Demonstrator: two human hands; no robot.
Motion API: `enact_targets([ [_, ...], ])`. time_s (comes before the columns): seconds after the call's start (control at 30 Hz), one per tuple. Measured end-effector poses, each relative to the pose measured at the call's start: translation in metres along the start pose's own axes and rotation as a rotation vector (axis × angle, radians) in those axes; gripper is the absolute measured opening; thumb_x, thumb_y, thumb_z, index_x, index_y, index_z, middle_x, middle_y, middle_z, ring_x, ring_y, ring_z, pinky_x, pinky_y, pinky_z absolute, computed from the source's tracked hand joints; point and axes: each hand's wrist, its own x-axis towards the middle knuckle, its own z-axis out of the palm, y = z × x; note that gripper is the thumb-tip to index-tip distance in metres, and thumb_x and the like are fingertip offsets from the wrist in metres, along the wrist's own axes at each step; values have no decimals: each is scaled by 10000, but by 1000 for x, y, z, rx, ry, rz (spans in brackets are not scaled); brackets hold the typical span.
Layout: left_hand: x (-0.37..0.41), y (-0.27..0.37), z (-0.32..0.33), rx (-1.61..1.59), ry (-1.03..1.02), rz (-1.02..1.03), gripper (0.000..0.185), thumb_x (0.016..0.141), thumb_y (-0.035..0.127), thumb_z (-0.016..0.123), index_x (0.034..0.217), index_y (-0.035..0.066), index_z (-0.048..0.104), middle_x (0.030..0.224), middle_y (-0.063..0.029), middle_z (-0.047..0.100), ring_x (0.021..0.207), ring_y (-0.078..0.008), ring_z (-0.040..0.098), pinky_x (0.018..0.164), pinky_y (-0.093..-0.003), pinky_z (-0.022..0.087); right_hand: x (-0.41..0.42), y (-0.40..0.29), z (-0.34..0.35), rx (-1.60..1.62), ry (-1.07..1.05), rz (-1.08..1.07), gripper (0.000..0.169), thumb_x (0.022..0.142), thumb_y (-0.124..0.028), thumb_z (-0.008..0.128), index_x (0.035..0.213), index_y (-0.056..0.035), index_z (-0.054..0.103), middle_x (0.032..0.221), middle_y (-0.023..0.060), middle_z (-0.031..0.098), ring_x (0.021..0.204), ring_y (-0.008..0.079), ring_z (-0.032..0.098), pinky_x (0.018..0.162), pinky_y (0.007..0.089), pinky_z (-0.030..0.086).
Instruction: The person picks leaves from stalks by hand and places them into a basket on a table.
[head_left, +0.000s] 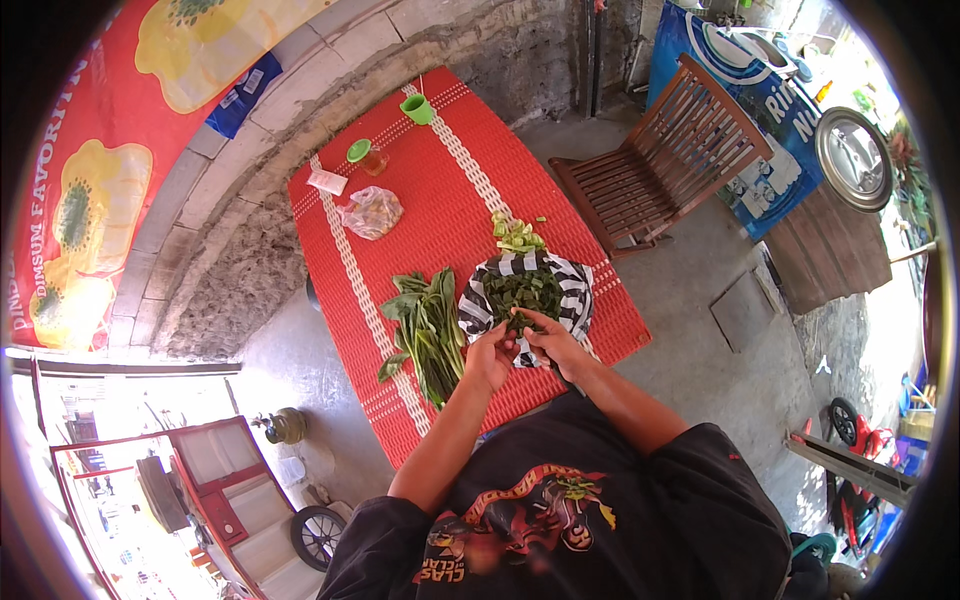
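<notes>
A black-and-white striped plastic bag (574, 289) lies spread open on the table, its middle filled with torn dark green leaves (525, 291). Over its near edge my left hand (491, 356) and my right hand (556, 343) come close together, fingertips bent around some leafy greens (519, 322). How much each hand grips is partly hidden by the fingers. Left of the bag rests a bunch of long-stemmed leafy greens (431, 337), its stems pointing towards me. Pale green stem ends (517, 235) lie in a heap just beyond the bag.
The red woven cloth (442, 225) covers the table. Farther back are a clear bag with contents (373, 213), a green-lidded jar (367, 157), a white packet (327, 181) and a green cup (418, 109). A wooden folding chair (660, 150) stands at the right, a rough wall (232, 277) at the left.
</notes>
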Motion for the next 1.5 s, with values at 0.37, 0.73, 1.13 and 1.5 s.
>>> enact_targets([
  [0.37, 5, -9, -2, 73, -88, 62, 124, 963, 87, 571, 1048, 41, 648, 838, -13, 626, 676, -91, 554, 671, -264, 516, 2, 8, -4, 173, 1, 30, 441, 1004, -216, 545, 1437, -217, 458, 584, -63, 413, 462, 37, 362, 404, 212, 310],
  [0.73, 9, -30, 17, 407, 124, 287, 193, 940, 175, 662, 1029, 4, 681, 779, -2, 632, 613, -71, 493, 578, -235, 437, 12, 16, 0, 229, 177, 35, 103, 998, -235, 559, 940, -152, 577, 598, -75, 430, 457, 41, 376, 381, 234, 281],
  [1.13, 19, -17, 16, 373, 199, 387, 248, 941, 186, 668, 1089, -12, 673, 802, -19, 636, 598, -80, 508, 581, -243, 491, 42, 0, -9, 95, 285, 207, 112, 998, -334, 539, 1008, -223, 545, 616, -53, 432, 452, 88, 382, 385, 289, 297],
  [1.5, 36, -10, 8, 523, 85, 361, 355, 967, 186, 617, 1289, 39, 607, 1007, -78, 709, 623, -112, 614, 561, -285, 545, 28, -8, 5, -110, 368, 123, 462, 1009, -325, 529, 1451, -261, 410, 663, -20, 473, 500, 88, 404, 421, 271, 323],
])
